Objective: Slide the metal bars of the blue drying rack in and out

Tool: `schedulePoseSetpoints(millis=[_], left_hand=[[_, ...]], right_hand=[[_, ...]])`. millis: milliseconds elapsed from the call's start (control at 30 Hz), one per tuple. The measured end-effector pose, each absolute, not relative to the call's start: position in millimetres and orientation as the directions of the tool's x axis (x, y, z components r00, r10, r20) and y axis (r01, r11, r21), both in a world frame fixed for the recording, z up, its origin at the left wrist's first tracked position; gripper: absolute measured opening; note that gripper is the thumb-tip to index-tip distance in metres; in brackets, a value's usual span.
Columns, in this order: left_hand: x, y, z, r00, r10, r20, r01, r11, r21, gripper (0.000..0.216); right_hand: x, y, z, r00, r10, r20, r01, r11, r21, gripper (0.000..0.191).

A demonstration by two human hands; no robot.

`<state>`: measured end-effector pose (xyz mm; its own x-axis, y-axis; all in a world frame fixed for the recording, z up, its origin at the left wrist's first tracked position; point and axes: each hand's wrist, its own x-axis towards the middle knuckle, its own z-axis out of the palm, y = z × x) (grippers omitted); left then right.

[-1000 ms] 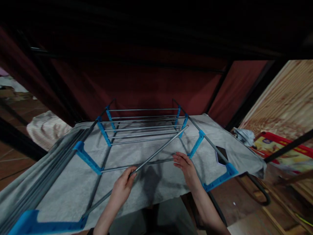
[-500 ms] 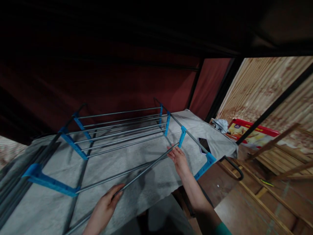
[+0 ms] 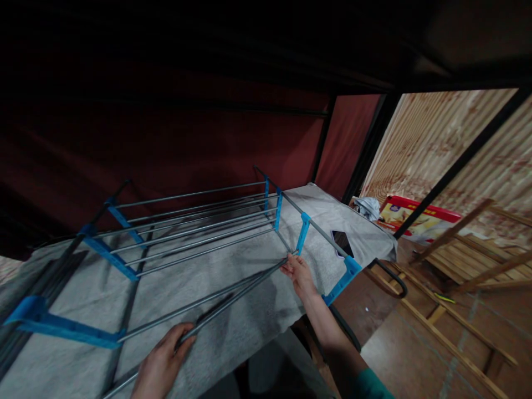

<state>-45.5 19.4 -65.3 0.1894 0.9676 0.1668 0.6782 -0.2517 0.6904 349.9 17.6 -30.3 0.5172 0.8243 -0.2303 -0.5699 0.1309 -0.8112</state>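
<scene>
A thin grey metal rod (image 3: pixel 236 299) lies across the space between my hands, slanting up to the right. My left hand (image 3: pixel 164 360) is closed around its near end, and the fingertips of my right hand (image 3: pixel 299 274) pinch it by the far end. That far end is close to a blue plastic bracket (image 3: pixel 303 233) on the right side of a rack; whether they touch, I cannot tell. The rack has grey crossbars (image 3: pixel 199 242) held between blue brackets. On its left, a large blue bracket (image 3: pixel 66 327) carries another rod passing behind the held one.
Grey cloth (image 3: pixel 199 291) covers the table under the rack. A phone (image 3: pixel 341 243) lies right of the frame. Several dark tubes (image 3: pixel 44 296) rest at the left. Beyond the table are a red-yellow box (image 3: pixel 419 219), wooden frames (image 3: pixel 436 313) and a black upright post (image 3: pixel 366 147).
The rod's far end now sits lower, nearer the blue bracket, with my right hand slightly down. My left hand has shifted left and down with the near end. The view has turned slightly.
</scene>
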Motion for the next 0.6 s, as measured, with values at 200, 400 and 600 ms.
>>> schedulePoseSetpoints(millis=[200,400,600], left_hand=[[-48,20,-75,0.238,0.952,0.193,0.731,-0.306,0.61,0.027],[-50,16,-79,0.252,0.948,0.192,0.752,-0.317,0.578,0.029],[-52,12,-83,0.199,0.967,0.159,0.798,-0.254,0.546,0.028]], right_hand=[[351,16,-52,0.527,0.8,-0.286,-0.58,0.093,-0.809,0.063],[354,13,-68,0.528,0.787,-0.319,-0.554,0.035,-0.832,0.067],[353,9,-85,0.516,0.802,-0.302,-0.554,0.043,-0.831,0.063]])
